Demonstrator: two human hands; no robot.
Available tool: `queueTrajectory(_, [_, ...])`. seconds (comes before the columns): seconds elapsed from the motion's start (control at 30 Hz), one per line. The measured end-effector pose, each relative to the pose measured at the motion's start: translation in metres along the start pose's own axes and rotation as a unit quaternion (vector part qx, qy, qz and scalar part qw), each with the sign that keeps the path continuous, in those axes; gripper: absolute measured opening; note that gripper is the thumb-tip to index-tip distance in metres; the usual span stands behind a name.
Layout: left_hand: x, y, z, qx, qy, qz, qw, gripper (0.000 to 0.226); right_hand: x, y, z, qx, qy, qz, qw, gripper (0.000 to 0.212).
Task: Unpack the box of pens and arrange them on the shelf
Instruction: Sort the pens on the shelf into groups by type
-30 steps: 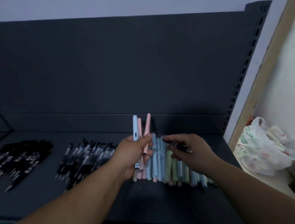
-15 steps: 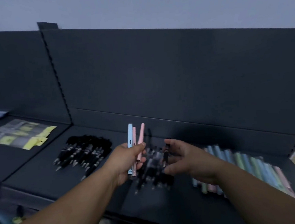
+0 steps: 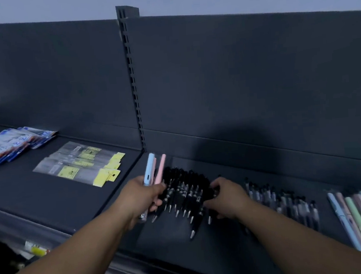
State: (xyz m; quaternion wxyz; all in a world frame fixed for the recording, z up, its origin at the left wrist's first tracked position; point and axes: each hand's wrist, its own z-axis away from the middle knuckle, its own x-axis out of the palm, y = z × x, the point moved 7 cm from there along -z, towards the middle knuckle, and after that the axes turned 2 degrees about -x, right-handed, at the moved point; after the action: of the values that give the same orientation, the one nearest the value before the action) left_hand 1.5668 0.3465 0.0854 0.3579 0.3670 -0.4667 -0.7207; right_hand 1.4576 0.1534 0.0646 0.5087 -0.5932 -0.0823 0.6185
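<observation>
Head camera looks down over my two forearms onto a dark grey metal shelf (image 3: 173, 249) with a tall dark back panel (image 3: 246, 77) and a slotted upright post (image 3: 132, 75) dividing it into two bays. My left hand (image 3: 141, 196) is curled round a small bunch of pastel capped pens, one light-blue pen (image 3: 148, 169) and pink pens (image 3: 161, 167), which stick up above the fist and tilt slightly right. Just to the right of that hand, a heap of black click pens with silver tips (image 3: 186, 192) lies on the right bay, tips towards me. My right hand (image 3: 225, 198) sits at the heap's right edge with its fingers bent down onto the pens; I cannot tell whether it pinches one or only rests against them. The two hands are apart, with the black heap between them. Further right on the same bay lies a looser row of black-and-clear pens (image 3: 284, 204), and beyond it, at the frame's edge, a row of pastel blue, pink and green pens (image 3: 358, 215) laid side by side. On the left bay lie clear packets with yellow labels (image 3: 80, 164) and, further back at the left, blue-and-white packets (image 3: 9, 143) fanned over one another.
</observation>
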Motion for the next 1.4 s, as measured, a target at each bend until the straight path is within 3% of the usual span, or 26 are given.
queueTrajectory(0.2, [0.003,-0.022,-0.02,-0.014,-0.046,-0.027,0.998,0.02,0.011,0.006,0.008,-0.003,0.006,0.108,0.994,0.109])
queueTrajectory(0.4, [0.014,-0.025,-0.027,0.007,-0.081,-0.043,0.996,0.03,0.035,-0.007,0.016,-0.037,0.033,0.152,0.987,0.133])
queueTrajectory(0.57, [0.013,-0.014,-0.034,0.041,-0.035,-0.167,0.984,0.025,0.043,-0.015,0.014,-0.066,0.05,0.181,0.98,0.108])
queueTrajectory(0.67, [0.018,-0.002,-0.04,0.07,-0.026,-0.307,0.949,0.027,0.044,-0.016,0.014,-0.088,0.062,0.163,0.981,0.1])
queueTrajectory(0.83, [0.033,0.013,-0.049,0.116,-0.027,-0.424,0.898,0.027,0.044,-0.01,0.015,-0.111,0.044,0.13,0.984,0.105])
queueTrajectory(0.97, [0.038,0.021,-0.058,0.12,-0.007,-0.447,0.886,0.027,0.042,-0.01,0.012,-0.122,0.03,0.129,0.984,0.109])
queueTrajectory(1.1, [0.032,0.021,-0.063,0.106,-0.001,-0.396,0.912,0.023,0.039,-0.011,0.015,-0.131,0.03,0.112,0.985,0.103])
queueTrajectory(1.17, [0.037,0.018,-0.058,0.104,-0.03,-0.311,0.944,0.023,0.027,-0.013,0.019,-0.146,0.078,0.074,0.983,0.085])
queueTrajectory(1.23, [0.051,0.016,-0.046,0.079,-0.104,-0.172,0.976,0.024,0.003,-0.01,0.022,-0.13,0.151,-0.02,0.98,0.056])
queueTrajectory(1.3, [0.073,0.02,-0.028,0.054,-0.2,-0.081,0.975,0.025,-0.018,-0.001,0.023,-0.076,0.174,-0.176,0.966,0.029])
queueTrajectory(1.4, [0.104,0.031,0.003,0.04,-0.305,-0.038,0.951,0.017,-0.039,0.014,0.025,0.007,0.129,-0.364,0.922,0.023])
